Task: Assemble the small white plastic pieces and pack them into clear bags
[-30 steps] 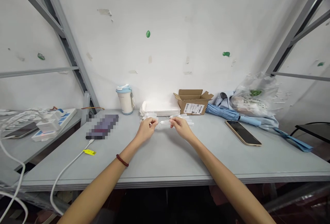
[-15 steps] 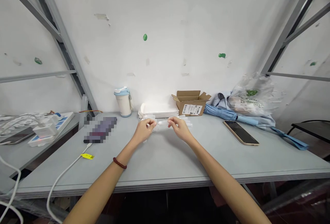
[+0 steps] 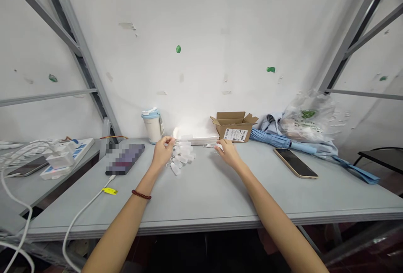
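Observation:
My left hand (image 3: 163,150) is raised above the grey table (image 3: 208,193), fingers pinched on a bunch of small white translucent pieces (image 3: 181,155) that hang from it on a string. My right hand (image 3: 227,151) rests further right, its fingers curled over some small white pieces (image 3: 211,144) on the table; what they grip is too small to make out. A white tray (image 3: 195,138) lies just behind both hands. A red bead bracelet (image 3: 141,194) sits on my left wrist.
Against the wall stand a blue-lidded cup (image 3: 153,124) and an open cardboard box (image 3: 234,125). A phone (image 3: 295,162), a blue umbrella (image 3: 292,144) and a plastic bag (image 3: 310,118) lie right. A blurred dark device (image 3: 125,159) with white cable (image 3: 85,208) and a power strip (image 3: 67,155) lie left.
My hands have parted. The left one lifted up and left with the string of white pieces; the right one moved right and down to the table near the box.

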A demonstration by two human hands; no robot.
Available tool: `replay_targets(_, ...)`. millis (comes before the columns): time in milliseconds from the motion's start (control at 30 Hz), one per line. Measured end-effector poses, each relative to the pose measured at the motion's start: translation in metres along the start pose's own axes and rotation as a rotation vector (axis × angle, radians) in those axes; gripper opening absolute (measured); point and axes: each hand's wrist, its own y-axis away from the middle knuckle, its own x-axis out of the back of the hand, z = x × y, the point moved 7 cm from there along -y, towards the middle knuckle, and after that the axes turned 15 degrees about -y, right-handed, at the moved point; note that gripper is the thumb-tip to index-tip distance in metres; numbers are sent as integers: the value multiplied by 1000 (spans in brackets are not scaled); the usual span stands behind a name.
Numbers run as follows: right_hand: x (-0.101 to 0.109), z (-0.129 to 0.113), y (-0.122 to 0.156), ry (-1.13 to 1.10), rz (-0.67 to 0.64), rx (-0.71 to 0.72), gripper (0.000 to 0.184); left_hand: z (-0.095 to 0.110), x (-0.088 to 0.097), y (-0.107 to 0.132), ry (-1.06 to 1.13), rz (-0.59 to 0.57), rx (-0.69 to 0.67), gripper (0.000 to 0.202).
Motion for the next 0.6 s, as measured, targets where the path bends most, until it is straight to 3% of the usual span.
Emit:
replay_targets(133, 9, 17, 2, 248, -82, -146, 29, -6, 7, -3, -12, 52, 4, 33)
replay_targets(267, 17, 27, 4, 316, -101, -210, 48, 0, 22, 0, 71, 184, -18, 73)
replay_targets(367, 15, 37, 6, 349, -155, -268, 55, 11, 28, 5, 41, 222, -83, 83)
replay_targets(500, 12, 46, 6, 357, -212, -312, 45, 28, 27, 11, -86, 252, -237, 79)
replay_targets(600, 12, 49, 7, 354, -224, -335, 35, 36, 11, 15, -195, 94, -346, 46)
